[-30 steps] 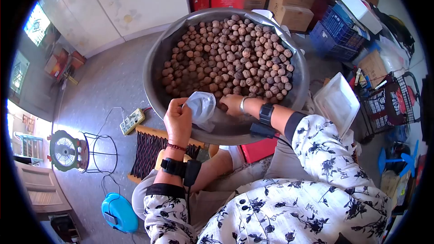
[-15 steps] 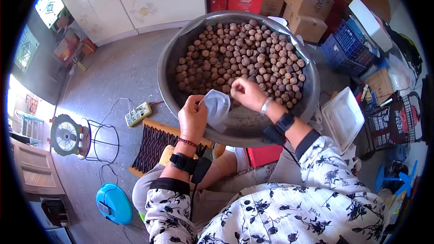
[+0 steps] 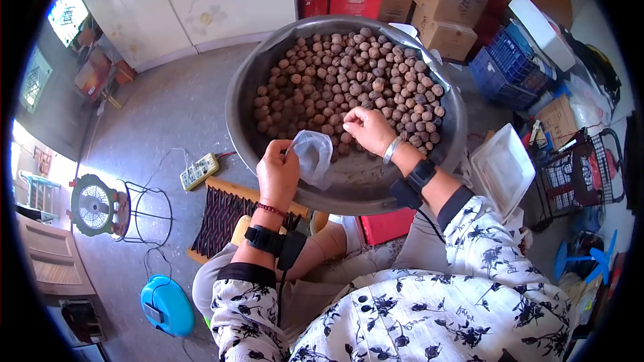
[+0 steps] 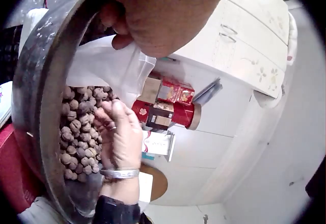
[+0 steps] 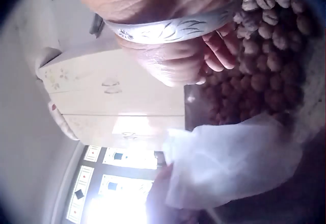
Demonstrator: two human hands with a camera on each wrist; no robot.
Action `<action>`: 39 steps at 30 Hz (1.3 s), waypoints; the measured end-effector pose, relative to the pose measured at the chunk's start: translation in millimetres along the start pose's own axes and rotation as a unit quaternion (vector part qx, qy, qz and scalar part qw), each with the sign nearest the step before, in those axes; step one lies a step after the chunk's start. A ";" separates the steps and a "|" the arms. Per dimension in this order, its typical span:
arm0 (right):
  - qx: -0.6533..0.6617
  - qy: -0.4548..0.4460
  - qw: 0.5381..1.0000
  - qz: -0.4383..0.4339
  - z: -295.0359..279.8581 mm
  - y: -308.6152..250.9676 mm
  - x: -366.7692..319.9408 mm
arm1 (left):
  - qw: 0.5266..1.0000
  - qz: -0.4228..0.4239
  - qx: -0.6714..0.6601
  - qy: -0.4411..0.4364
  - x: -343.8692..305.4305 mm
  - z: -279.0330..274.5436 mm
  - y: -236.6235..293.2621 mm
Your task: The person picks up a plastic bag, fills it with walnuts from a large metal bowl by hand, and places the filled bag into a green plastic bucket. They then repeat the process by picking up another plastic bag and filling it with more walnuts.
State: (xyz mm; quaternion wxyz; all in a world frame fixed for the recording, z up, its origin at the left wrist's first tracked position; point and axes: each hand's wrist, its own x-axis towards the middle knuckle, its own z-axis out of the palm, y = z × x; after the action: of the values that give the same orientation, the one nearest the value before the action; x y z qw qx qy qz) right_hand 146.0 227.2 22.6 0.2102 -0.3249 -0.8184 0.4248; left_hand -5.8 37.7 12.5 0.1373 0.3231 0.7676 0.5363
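Observation:
My left hand (image 3: 278,173) pinches the rim of a translucent white plastic bag (image 3: 312,157) between thumb and fingers. The bag hangs over the near side of a big metal basin (image 3: 243,74), its mouth turned toward the right hand. Many brown walnuts (image 3: 322,80) cover the basin's floor. Just right of the bag, my right hand (image 3: 370,132) hovers over the walnuts with loosely bent fingers. No walnut shows between those fingers in the left wrist view, where the right hand (image 4: 121,137) appears side-on beside the bag (image 4: 104,63). The bag's contents are hidden.
A white plastic tray (image 3: 503,169) leans right of the basin. Cardboard boxes (image 3: 449,20) and a blue crate (image 3: 503,70) stand behind it. To the left are a power strip (image 3: 199,171), a woven stool (image 3: 228,218) and a fan (image 3: 95,206). A red object (image 3: 388,225) lies below the basin.
My right hand has risen from low beside the bag to above the walnuts and moved slightly farther from me. The left hand still holds the bag; the head view has shifted a little.

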 end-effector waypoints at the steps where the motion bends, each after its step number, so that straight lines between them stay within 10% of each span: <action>1: 0.000 0.003 1.000 0.000 0.0 12.6 1.6 | 1.000 0.002 0.000 -0.002 -0.5 -0.6 1.1; 8: -0.114 0.175 0.977 0.036 3.2 98.2 27.3 | 0.984 -0.079 -0.138 -0.083 -4.5 -3.6 28.5; 21: -0.393 -0.082 0.913 0.073 22.0 82.0 4.8 | 0.988 -0.068 -0.095 -0.106 -1.9 11.7 18.3; 30: -0.054 0.120 0.991 -0.019 3.9 34.4 3.6 | 0.985 -0.087 -0.096 -0.111 -2.0 10.1 12.6; 39: -0.014 -0.002 0.969 -0.248 -4.1 -50.2 -29.4 | 0.984 -0.063 -0.128 -0.108 -2.6 12.4 12.1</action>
State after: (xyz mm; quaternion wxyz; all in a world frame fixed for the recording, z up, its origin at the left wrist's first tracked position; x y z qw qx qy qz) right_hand 151.4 187.2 64.7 0.3027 -0.1137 -0.8796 0.3489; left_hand 7.2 47.7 18.3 0.2934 0.3099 0.6917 0.5825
